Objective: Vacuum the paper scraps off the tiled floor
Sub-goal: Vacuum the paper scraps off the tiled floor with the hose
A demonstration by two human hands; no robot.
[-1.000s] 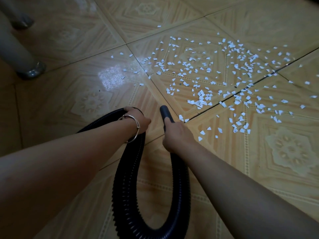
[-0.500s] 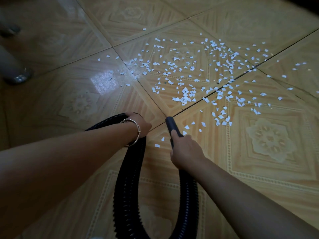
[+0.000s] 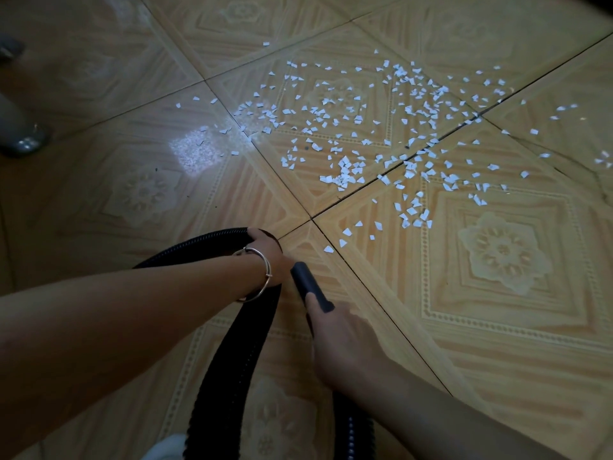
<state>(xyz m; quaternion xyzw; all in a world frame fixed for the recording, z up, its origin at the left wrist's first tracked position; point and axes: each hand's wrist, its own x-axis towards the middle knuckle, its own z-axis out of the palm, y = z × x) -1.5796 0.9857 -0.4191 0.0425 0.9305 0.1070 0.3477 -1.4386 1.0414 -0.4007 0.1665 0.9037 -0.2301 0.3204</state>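
Note:
Several small white paper scraps [image 3: 381,134] lie scattered over the patterned tan tiled floor [image 3: 497,293], mostly in the upper middle and right. A black ribbed vacuum hose [image 3: 232,360] loops across the lower middle. My right hand [image 3: 345,343] grips its smooth black nozzle end [image 3: 306,283], whose tip points up and left, a short way below the nearest scraps [image 3: 335,247]. My left hand [image 3: 268,257], with a thin metal bangle on the wrist, grips the hose farther along, just left of the nozzle.
Two grey metal furniture legs [image 3: 20,137] stand at the left edge. A bright window reflection [image 3: 195,151] sits on the tile left of the scraps. Something pale [image 3: 166,448] shows at the bottom edge beside the hose.
The nozzle and my right hand have pulled back toward me and left, nearer my left hand. The view has shifted, so the scraps sit farther from the nozzle tip.

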